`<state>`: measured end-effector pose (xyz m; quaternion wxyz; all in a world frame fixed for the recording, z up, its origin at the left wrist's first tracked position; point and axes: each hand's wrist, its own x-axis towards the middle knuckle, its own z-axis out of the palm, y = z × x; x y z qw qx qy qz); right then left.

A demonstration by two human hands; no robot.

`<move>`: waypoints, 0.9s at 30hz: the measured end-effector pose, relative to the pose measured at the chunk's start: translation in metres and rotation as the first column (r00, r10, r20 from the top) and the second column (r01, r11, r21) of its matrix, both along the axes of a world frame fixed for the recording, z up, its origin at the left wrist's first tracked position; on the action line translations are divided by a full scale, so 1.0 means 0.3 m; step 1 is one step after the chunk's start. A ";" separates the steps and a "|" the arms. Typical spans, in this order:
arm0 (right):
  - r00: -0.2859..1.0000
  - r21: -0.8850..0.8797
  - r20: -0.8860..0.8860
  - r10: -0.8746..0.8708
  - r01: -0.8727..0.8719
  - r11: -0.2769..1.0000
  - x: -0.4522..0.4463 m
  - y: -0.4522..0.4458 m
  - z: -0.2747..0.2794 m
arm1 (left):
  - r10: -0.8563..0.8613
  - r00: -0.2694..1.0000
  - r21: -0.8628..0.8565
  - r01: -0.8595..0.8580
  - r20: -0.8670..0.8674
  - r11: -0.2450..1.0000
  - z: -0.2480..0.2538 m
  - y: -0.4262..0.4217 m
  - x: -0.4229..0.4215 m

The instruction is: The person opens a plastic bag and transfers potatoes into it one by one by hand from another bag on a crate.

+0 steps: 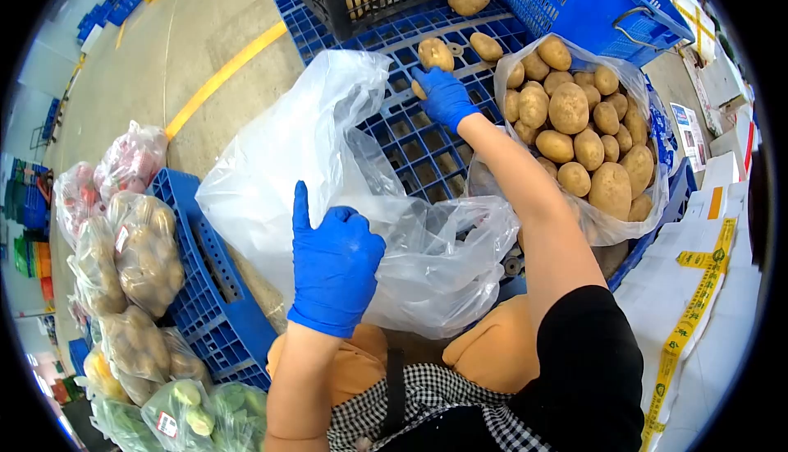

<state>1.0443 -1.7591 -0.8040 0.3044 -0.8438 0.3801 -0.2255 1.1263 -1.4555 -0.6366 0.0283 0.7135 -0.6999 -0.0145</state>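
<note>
My left hand (335,267), in a blue glove, is over a large clear plastic bag (279,156). Its index finger points up while the other fingers curl against the film; their tips are hidden. My right hand (447,99), also gloved in blue, reaches forward to the blue pallet (414,144), with its fingers around a potato (419,90) that is partly covered. Just beyond the fingertips lies another potato (436,55). To the right of my right forearm stands an open clear bag (502,82) full of potatoes (569,109).
A black crate (332,0) holding potatoes stands at the far end of the pallet, beside a blue crate (566,0). Two loose potatoes lie near them. Bagged produce (148,255) is stacked at left by another blue pallet (217,312). White taped boxes (698,288) line the right.
</note>
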 end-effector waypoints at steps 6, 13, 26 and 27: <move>0.878 0.704 0.313 0.361 -0.470 0.532 -0.034 0.262 0.263 | 0.022 0.999 -0.030 -0.023 -0.027 0.999 -0.016 0.001 0.034; 0.958 -0.449 -0.172 -0.229 0.131 0.884 0.135 -0.168 0.075 | -0.009 1.000 0.029 0.009 0.001 1.000 -0.009 -0.033 0.019; 0.895 0.894 0.439 -0.083 -0.426 0.138 -0.012 0.233 0.249 | 0.010 0.999 -0.046 -0.013 -0.049 0.999 -0.006 -0.015 0.075; 0.880 0.867 0.459 0.120 -0.473 0.155 0.009 0.320 0.286 | 0.024 0.999 -0.008 -0.025 -0.046 1.000 0.010 0.003 0.067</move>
